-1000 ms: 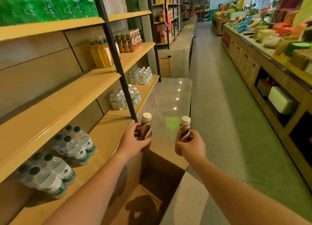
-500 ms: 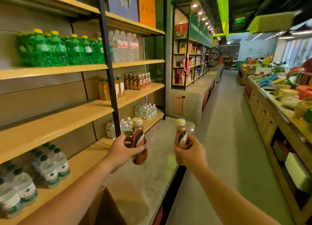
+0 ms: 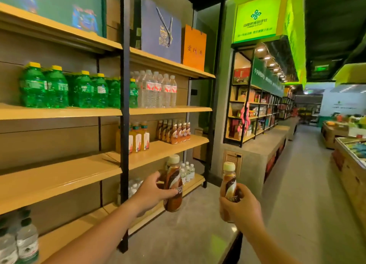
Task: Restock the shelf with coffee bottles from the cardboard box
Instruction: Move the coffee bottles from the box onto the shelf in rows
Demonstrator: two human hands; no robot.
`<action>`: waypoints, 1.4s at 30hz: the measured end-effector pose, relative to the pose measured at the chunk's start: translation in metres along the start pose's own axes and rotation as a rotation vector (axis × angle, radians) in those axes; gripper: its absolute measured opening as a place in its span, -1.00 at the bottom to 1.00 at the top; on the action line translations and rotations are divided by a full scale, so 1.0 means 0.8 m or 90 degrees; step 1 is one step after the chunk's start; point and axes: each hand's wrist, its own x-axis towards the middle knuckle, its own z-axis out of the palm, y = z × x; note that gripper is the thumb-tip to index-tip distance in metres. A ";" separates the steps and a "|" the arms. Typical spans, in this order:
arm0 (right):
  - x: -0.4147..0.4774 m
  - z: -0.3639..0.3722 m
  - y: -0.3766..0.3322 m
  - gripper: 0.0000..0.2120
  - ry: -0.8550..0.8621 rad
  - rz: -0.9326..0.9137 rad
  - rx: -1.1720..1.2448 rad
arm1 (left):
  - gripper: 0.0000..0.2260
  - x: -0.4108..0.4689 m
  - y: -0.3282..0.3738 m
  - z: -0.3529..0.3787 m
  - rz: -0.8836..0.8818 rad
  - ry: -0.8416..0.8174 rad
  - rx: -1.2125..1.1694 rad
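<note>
My left hand [image 3: 151,192] grips a brown coffee bottle [image 3: 173,184] with a cream cap; a second bottle seems to sit behind it in the same hand. My right hand [image 3: 240,206] grips another coffee bottle [image 3: 229,181], upright. Both are held in front of the wooden shelf unit [image 3: 162,147]. On its middle shelf stands a row of similar coffee bottles [image 3: 175,132], to the right of orange juice bottles [image 3: 138,138]. The cardboard box is out of view.
Green soda bottles [image 3: 65,89] and clear water bottles [image 3: 158,91] fill the shelf above. Small water bottles [image 3: 187,171] stand on the bottom shelf. A grey stone ledge [image 3: 178,230] runs below my hands. The aisle floor [image 3: 309,184] stretches ahead on the right, with produce counters [image 3: 350,164] beside it.
The view has risen from the box and low shelves up to the higher shelves. Both hands have carried their bottles upward and forward toward the shelf unit.
</note>
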 end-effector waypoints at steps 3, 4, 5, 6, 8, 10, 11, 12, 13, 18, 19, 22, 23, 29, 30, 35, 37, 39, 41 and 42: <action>0.087 -0.006 0.000 -0.62 -0.016 -0.011 -0.002 | -0.65 0.072 0.010 0.022 -0.011 0.017 -0.030; 0.119 -0.009 0.000 -0.61 -0.018 -0.015 0.003 | -0.65 0.098 0.014 0.029 -0.012 0.032 -0.035; 0.149 -0.011 -0.001 -0.61 -0.020 -0.017 0.011 | -0.64 0.124 0.014 0.036 -0.015 0.043 -0.038; 0.182 -0.012 0.002 -0.61 -0.026 -0.019 0.017 | -0.63 0.149 0.015 0.043 -0.017 0.053 -0.041; 0.242 -0.011 0.008 -0.59 -0.043 -0.028 0.023 | -0.60 0.197 0.013 0.058 -0.017 0.067 -0.033; 0.301 -0.008 0.018 -0.57 -0.058 -0.038 0.024 | -0.57 0.244 0.012 0.075 -0.018 0.084 -0.019; 0.330 -0.007 0.021 -0.57 -0.064 -0.046 0.023 | -0.56 0.268 0.011 0.084 -0.018 0.096 -0.013; 0.361 -0.005 0.028 -0.57 -0.075 -0.054 0.020 | -0.56 0.291 0.011 0.094 -0.018 0.112 -0.007; 0.389 -0.003 0.033 -0.57 -0.089 -0.063 0.018 | -0.57 0.313 0.009 0.102 -0.022 0.128 0.001; 0.532 0.010 0.059 -0.55 -0.185 -0.108 -0.003 | -0.55 0.410 0.017 0.140 -0.045 0.206 -0.003; 0.558 0.014 0.059 -0.56 -0.209 -0.110 -0.004 | -0.56 0.428 0.018 0.145 -0.052 0.221 -0.004; 0.633 0.035 0.062 -0.59 -0.262 -0.132 -0.007 | -0.58 0.480 0.016 0.148 -0.069 0.250 0.017; 0.656 0.044 0.062 -0.60 -0.276 -0.140 -0.006 | -0.57 0.497 0.013 0.147 -0.076 0.252 0.025; 0.766 0.129 0.068 -0.62 -0.325 -0.176 -0.010 | -0.53 0.595 -0.023 0.118 -0.112 0.284 0.045; 0.781 0.144 0.068 -0.62 -0.333 -0.176 -0.002 | -0.53 0.612 -0.029 0.112 -0.119 0.294 0.047; 0.856 0.215 0.067 -0.72 -0.342 -0.187 0.006 | -0.55 0.699 -0.057 0.093 -0.145 0.314 0.047; 0.882 0.245 0.068 -0.81 -0.342 -0.190 0.016 | -0.54 0.732 -0.069 0.085 -0.161 0.322 0.049; 0.903 0.275 0.071 -0.79 -0.359 -0.191 0.027 | -0.54 0.760 -0.081 0.080 -0.180 0.329 0.060; 0.921 0.300 0.072 -0.77 -0.359 -0.197 0.039 | -0.54 0.784 -0.091 0.078 -0.189 0.347 0.066; 0.931 0.313 0.071 -0.75 -0.357 -0.200 0.044 | -0.54 0.794 -0.096 0.078 -0.189 0.356 0.074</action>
